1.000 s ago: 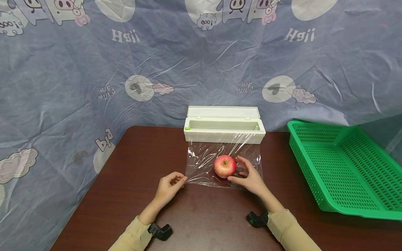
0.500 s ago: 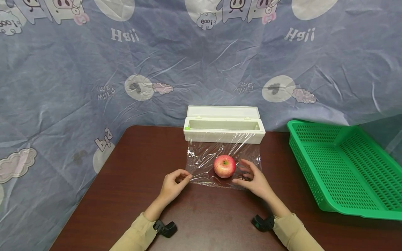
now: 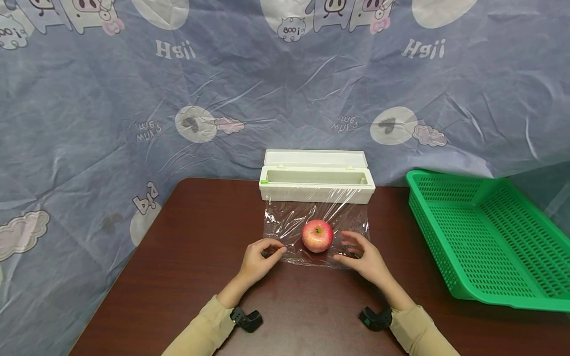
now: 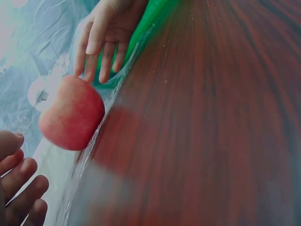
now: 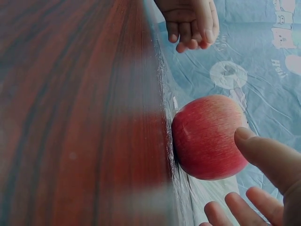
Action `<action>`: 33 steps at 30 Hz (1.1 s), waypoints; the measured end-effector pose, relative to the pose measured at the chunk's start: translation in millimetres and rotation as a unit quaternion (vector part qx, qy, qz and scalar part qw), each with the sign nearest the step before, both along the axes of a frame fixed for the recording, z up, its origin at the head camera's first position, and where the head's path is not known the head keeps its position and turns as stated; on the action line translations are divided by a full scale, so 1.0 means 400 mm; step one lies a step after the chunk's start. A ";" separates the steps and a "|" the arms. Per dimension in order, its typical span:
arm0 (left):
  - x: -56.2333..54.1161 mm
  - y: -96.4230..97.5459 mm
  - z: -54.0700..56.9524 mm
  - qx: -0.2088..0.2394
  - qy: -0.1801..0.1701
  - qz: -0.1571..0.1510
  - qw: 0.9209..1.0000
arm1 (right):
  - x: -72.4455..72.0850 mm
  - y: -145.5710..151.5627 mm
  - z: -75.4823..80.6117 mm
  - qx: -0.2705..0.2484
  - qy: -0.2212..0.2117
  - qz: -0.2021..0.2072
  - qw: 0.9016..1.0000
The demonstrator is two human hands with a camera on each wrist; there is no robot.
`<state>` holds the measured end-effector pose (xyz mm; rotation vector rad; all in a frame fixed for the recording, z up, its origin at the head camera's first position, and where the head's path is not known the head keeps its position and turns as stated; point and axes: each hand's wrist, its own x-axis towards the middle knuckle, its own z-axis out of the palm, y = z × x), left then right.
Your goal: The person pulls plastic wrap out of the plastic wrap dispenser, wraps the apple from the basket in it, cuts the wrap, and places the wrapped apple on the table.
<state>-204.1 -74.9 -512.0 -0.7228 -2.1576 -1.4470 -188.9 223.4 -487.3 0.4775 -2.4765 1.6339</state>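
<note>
A red apple (image 3: 317, 236) sits stem up on a sheet of clear cling film (image 3: 280, 222), which runs out from a white cling film box (image 3: 316, 194) with its lid raised. Left of the apple, my left hand (image 3: 260, 259) hovers at the film's near left part, fingers loosely bent and apart from the fruit. On the other side my right hand (image 3: 367, 261) has its thumb and fingers spread around a gap, close to the apple. The right wrist view shows the apple (image 5: 209, 136) beyond my thumb, its tip overlapping the fruit's edge. Neither hand holds anything.
A green plastic basket (image 3: 456, 277) stands on the right of the brown table (image 3: 200, 217). Behind the table hangs a blue-grey printed cloth (image 3: 285, 89). A small green tab (image 3: 264, 181) sits on the box's left end.
My left hand has moved right, over the film's edge and closer to the apple. My right hand has drawn back from the apple's side. The apple stays where it was.
</note>
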 end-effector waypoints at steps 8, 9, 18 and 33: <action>-0.012 0.023 -0.004 -0.019 0.017 -0.014 1.000 | 0.003 0.003 0.000 0.002 0.002 0.008 1.000; -0.014 0.024 -0.004 -0.023 0.021 -0.016 0.999 | 0.005 0.002 0.002 0.003 0.003 0.010 1.000; -0.015 0.021 -0.004 -0.055 0.024 -0.023 0.998 | 0.034 -0.018 0.053 0.000 -0.012 0.044 0.999; -0.011 0.017 -0.011 -0.133 -0.024 -0.024 0.991 | 0.038 -0.004 0.047 0.028 -0.006 0.057 0.998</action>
